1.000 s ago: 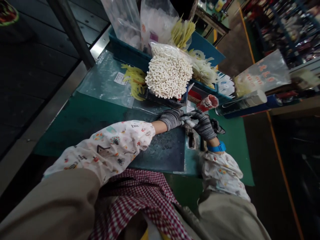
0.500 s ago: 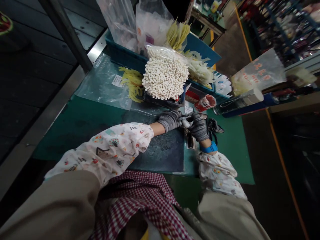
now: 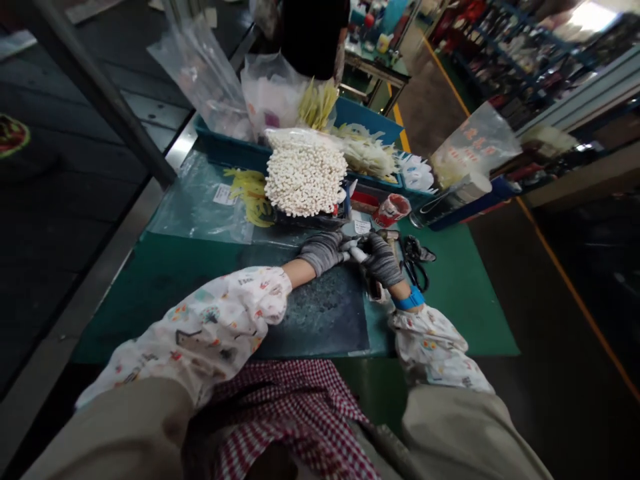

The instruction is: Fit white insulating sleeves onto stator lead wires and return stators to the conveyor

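My left hand (image 3: 323, 252) and my right hand (image 3: 383, 260), both in grey knit gloves with pale fingertips, meet over the upper right of a dark mat (image 3: 320, 320). Their fingers are closed and pinched together at the tips. Whatever lies between them is too small or hidden to make out. Just beyond the left hand is a clear bag of thin white sticks (image 3: 305, 173), seen end-on. Beside the right hand lie a hammer-like tool (image 3: 389, 235) and a black-handled tool with loops (image 3: 419, 277). A small dark item in clear wrap (image 3: 376, 291) is partly under my right wrist.
Behind the bag stands a blue bin (image 3: 225, 153) with plastic bags and pale yellow strips (image 3: 367, 150). A red cup (image 3: 393, 210) and a clear bottle (image 3: 450, 200) stand at the back right. Flat yellow pieces (image 3: 253, 197) lie on plastic sheeting at left. A metal post (image 3: 110, 100) rises there.
The camera view has shifted and tilted up, so the bench items appear further left and lower. Both hands stay together with fingers pinched, with only slight shifts of the fingers.
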Motion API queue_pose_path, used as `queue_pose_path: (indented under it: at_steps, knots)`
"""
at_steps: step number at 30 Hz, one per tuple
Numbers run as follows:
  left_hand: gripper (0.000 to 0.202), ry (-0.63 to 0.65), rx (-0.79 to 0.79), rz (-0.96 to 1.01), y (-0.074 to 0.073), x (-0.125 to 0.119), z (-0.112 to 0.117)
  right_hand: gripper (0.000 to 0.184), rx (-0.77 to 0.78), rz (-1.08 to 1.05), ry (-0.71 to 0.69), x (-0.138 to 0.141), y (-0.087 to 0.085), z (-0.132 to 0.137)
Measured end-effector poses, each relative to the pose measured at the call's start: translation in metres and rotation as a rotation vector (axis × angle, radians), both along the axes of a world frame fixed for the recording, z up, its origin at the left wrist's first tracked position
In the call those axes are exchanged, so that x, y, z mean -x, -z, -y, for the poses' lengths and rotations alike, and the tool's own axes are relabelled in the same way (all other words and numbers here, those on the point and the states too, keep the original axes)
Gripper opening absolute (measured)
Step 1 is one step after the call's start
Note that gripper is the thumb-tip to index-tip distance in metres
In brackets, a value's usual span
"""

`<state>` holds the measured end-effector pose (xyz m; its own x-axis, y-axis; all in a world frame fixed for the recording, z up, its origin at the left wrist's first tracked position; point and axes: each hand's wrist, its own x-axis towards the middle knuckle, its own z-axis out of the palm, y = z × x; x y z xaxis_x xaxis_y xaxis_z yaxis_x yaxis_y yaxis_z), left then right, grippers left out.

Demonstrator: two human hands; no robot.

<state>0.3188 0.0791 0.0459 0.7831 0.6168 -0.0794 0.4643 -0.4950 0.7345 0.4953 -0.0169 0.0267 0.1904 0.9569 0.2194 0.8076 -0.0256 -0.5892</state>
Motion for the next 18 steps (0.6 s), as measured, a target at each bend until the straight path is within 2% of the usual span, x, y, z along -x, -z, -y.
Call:
queue_pose_path:
  at_steps: [4, 6, 8, 10, 13, 14, 18]
  knots:
    - [0.036, 0.022, -0.019, -0.071, -0.015, 0.051, 0.006, 0.044, 0.004, 0.072, -0.028, -0.02, -0.013, 0.005]
    - [0.028, 0.047, -0.005, -0.068, -0.022, 0.088, 0.012, 0.04, 0.009, 0.121, 0.032, -0.043, -0.027, -0.001]
    - [0.028, 0.025, 0.153, 0.063, -0.026, 0.126, 0.018, 0.032, 0.016, 0.17, 0.148, -0.074, -0.046, -0.015]
    - [0.034, -0.069, 0.244, 0.112, -0.028, 0.159, 0.025, 0.03, 0.03, 0.224, 0.284, -0.106, -0.067, -0.037]
    - [0.041, -0.28, 0.25, 0.144, -0.025, 0.192, 0.037, 0.034, 0.093, 0.304, 0.465, -0.142, -0.092, -0.079]
    - [0.04, -0.352, 0.224, 0.16, -0.022, 0.2, 0.041, 0.035, 0.124, 0.324, 0.506, -0.149, -0.098, -0.094]
    - [0.035, -0.466, 0.114, 0.164, -0.006, 0.223, 0.052, 0.036, 0.229, 0.383, 0.584, -0.158, -0.109, -0.14]
